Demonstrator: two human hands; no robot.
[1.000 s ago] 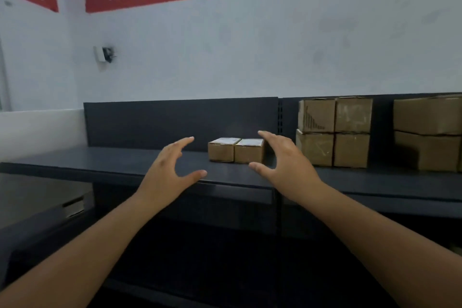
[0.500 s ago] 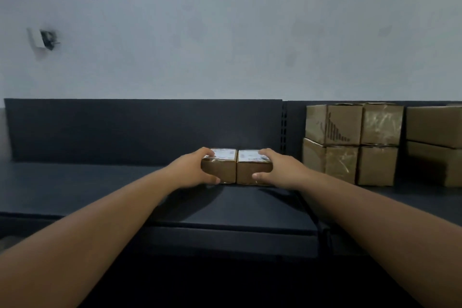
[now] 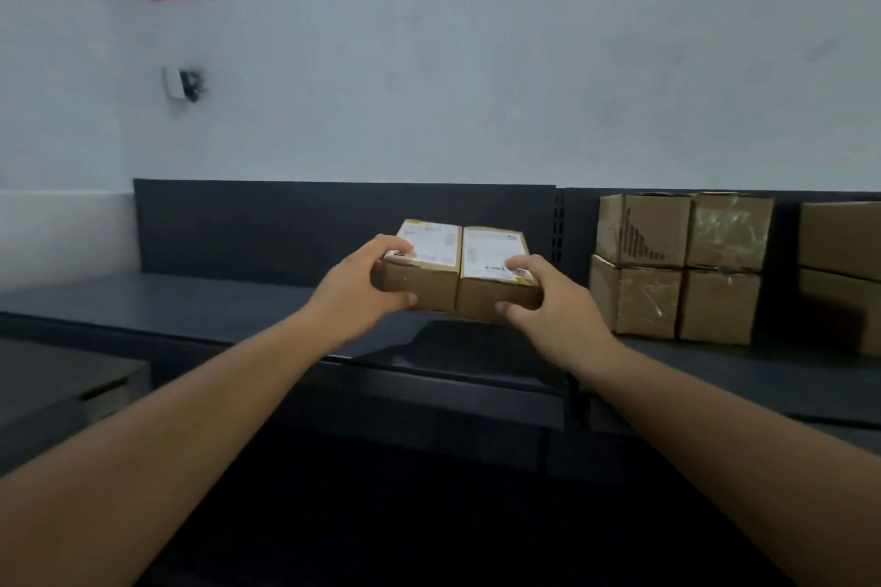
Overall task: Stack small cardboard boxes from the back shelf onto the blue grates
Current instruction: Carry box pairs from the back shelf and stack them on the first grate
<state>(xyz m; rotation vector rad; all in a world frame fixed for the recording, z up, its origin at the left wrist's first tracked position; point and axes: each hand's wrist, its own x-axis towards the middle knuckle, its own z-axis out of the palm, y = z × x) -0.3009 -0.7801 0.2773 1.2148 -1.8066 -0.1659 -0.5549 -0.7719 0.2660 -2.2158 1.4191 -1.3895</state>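
Note:
Two small cardboard boxes with white labels on top are pressed side by side and held just above the dark shelf (image 3: 200, 305). My left hand (image 3: 357, 291) grips the outer end of the left box (image 3: 424, 267). My right hand (image 3: 548, 305) grips the outer end of the right box (image 3: 491, 272). Both boxes are lifted and tilted slightly toward me, with their shadow on the shelf below. No blue grates are in view.
A two-by-two block of cardboard boxes (image 3: 677, 267) stands on the shelf to the right, with larger boxes (image 3: 839, 272) at the far right edge. A grey cabinet (image 3: 62, 386) sits low left. A red banner hangs on the white wall.
My open hands reached in and closed on the outer ends of the two small boxes, then lifted the pair off the shelf and toward me.

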